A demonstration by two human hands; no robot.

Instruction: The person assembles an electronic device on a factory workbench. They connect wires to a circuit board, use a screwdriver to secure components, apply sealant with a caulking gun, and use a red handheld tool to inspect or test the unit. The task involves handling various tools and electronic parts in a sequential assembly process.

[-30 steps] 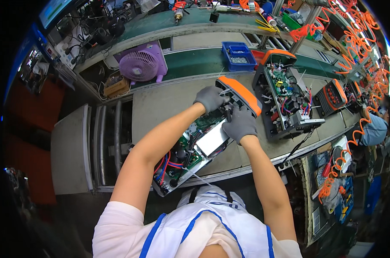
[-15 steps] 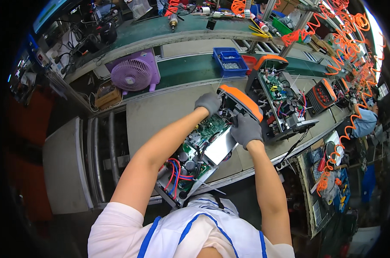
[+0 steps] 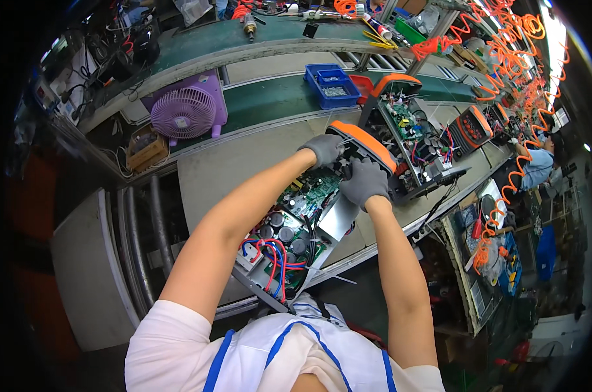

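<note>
An opened electronic unit lies before me, with a green circuit board (image 3: 317, 186), a bare metal plate (image 3: 341, 217), round capacitors (image 3: 284, 234) and red and blue wires (image 3: 279, 264) exposed. At its far end stands an orange-rimmed panel (image 3: 364, 142). My left hand (image 3: 325, 150), in a grey glove, is closed just behind the panel's left end. Also gloved, my right hand (image 3: 366, 181) is bent over the space behind the panel, close to its right end. The fingertips of both hands are partly hidden among the dark parts there, so what they pinch does not show.
A second opened unit (image 3: 410, 134) stands close on the right, with a dark orange-edged unit (image 3: 471, 130) beyond it. A purple fan (image 3: 188, 112) and blue bins of small parts (image 3: 332, 86) are at the back. Metal rollers (image 3: 145, 235) lie left; orange coiled hoses (image 3: 505, 196) hang right.
My view has shifted, so the bench appears further left. My left hand has moved right along the panel's back, and my right hand has come closer to it. Both remain at the panel.
</note>
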